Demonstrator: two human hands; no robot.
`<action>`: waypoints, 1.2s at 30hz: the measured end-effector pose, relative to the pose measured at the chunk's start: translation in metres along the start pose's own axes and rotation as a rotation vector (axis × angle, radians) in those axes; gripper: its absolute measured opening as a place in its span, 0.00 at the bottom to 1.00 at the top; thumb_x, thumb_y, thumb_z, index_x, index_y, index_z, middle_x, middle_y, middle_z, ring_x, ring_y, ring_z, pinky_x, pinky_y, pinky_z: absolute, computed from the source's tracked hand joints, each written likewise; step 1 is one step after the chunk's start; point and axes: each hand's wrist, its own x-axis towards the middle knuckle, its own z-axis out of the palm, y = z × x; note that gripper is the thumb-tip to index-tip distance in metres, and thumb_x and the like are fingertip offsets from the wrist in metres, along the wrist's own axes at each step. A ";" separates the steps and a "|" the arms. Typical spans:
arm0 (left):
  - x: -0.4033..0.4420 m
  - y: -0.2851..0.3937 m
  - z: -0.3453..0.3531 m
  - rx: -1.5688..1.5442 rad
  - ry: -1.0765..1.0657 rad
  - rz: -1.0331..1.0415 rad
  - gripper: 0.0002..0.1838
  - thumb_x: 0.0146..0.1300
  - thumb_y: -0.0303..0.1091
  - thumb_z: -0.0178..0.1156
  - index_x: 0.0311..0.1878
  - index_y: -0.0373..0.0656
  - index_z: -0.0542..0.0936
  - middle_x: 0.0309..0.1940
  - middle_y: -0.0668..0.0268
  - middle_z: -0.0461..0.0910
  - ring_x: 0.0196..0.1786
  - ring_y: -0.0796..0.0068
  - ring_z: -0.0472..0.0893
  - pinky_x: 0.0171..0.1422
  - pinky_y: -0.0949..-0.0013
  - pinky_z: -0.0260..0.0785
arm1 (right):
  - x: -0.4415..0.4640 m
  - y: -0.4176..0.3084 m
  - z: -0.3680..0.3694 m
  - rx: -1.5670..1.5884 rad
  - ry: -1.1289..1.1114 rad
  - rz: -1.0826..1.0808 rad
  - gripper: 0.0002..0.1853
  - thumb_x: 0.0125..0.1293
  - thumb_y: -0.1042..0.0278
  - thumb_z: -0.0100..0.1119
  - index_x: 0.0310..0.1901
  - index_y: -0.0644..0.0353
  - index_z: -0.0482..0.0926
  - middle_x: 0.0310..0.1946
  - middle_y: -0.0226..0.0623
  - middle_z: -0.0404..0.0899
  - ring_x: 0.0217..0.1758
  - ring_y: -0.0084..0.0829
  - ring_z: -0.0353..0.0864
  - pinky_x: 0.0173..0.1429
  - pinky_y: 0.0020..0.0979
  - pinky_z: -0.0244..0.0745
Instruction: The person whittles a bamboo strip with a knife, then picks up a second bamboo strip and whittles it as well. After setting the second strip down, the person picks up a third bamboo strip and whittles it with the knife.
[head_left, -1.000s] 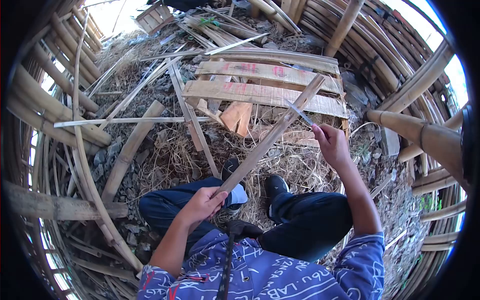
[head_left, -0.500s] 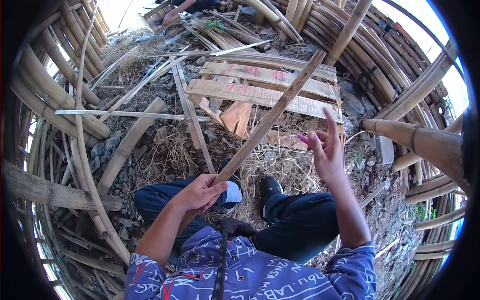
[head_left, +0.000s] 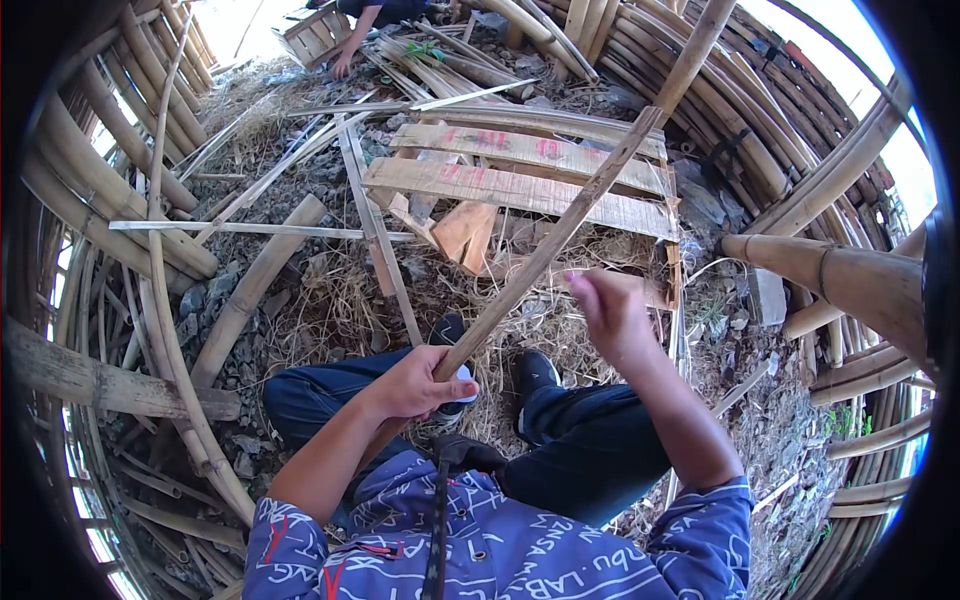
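Observation:
My left hand (head_left: 415,383) is closed around the lower part of a long wooden stick (head_left: 560,235), which slants up and to the right over the ground. To the right of the stick, my right hand (head_left: 612,318) is smeared by motion, with its fingers curled in. A bit of a small pink stick (head_left: 571,276) shows at its tip; the rest is hidden in the fingers. Beyond both hands lies a slatted wooden crate (head_left: 530,190) with red marks on its boards. Part of the long stick passes in front of it.
Bamboo poles (head_left: 258,285) and thin wood strips (head_left: 370,225) lie about on stony, straw-strewn ground. A thick bamboo pole (head_left: 830,270) juts in from the right. At the top, another person's hand (head_left: 342,66) reaches down beside a small slatted crate (head_left: 312,38).
My right hand has come down and left toward the long stick, and its raised finger has curled in. The other person's hand has lowered. My left hand keeps its hold.

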 end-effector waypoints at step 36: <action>0.035 0.049 0.002 0.871 0.422 0.388 0.27 0.56 0.47 0.69 0.46 0.31 0.74 0.26 0.50 0.81 0.32 0.52 0.84 0.37 0.60 0.73 | 0.037 0.017 0.002 1.026 0.244 0.481 0.11 0.70 0.63 0.57 0.30 0.53 0.71 0.13 0.19 0.58 0.11 0.13 0.51 0.16 0.23 0.43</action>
